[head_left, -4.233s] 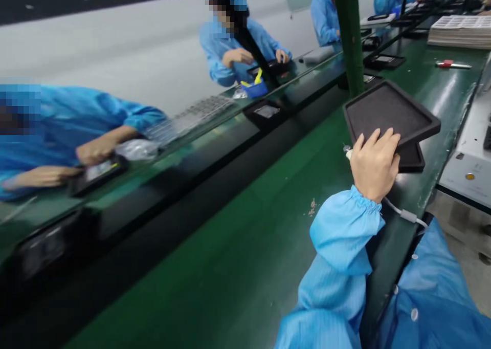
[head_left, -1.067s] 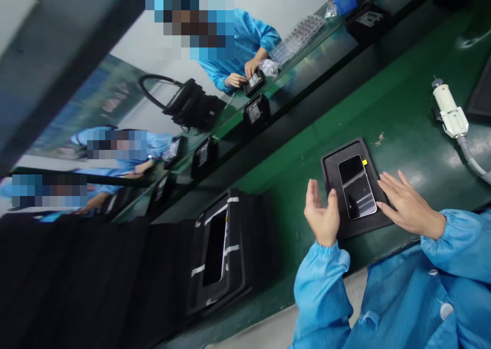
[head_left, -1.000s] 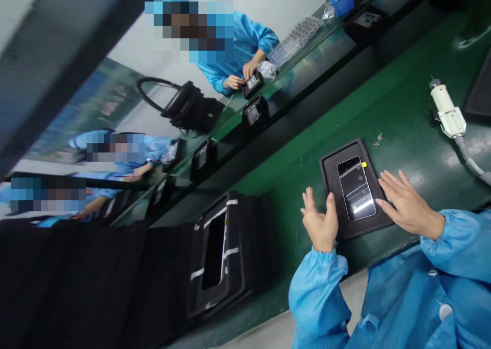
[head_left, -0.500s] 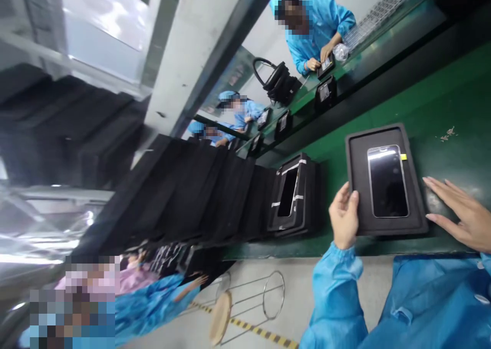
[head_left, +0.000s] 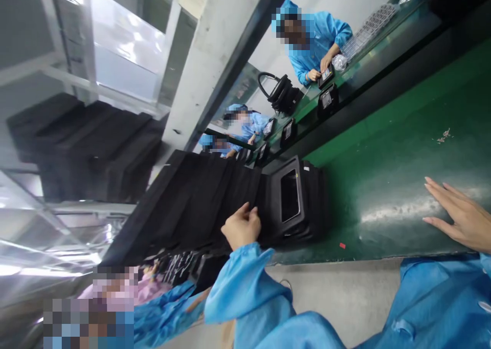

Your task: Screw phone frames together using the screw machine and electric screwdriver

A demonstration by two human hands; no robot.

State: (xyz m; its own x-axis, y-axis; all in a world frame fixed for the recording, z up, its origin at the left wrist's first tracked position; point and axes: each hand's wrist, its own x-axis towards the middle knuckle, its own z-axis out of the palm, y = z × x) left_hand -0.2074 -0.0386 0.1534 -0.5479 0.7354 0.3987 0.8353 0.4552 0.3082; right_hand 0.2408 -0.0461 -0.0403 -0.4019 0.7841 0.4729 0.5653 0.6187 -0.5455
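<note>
My left hand (head_left: 242,227) is closed at the near left edge of a black foam tray (head_left: 271,205), its fingertips lost against the black material. A phone screen (head_left: 290,195) lies face up in that tray, dark with a pale rim. The tray rests on a pile of similar black trays (head_left: 316,200) at the left of the green bench. My right hand (head_left: 462,216) is open, fingers stretched out, low over the bare bench top and holding nothing.
A long row of black trays (head_left: 199,200) leans along the left. The green bench (head_left: 391,175) bears a small red scrap (head_left: 342,245) and pale bits (head_left: 444,136). Across the line, a co-worker in blue (head_left: 314,37) handles a small tray. Another person's blue sleeve (head_left: 161,308) shows lower left.
My left hand has carried the tray with the phone screen leftward from in front of me onto the pile. The right hand has stayed in place. A red scrap now shows on the bench.
</note>
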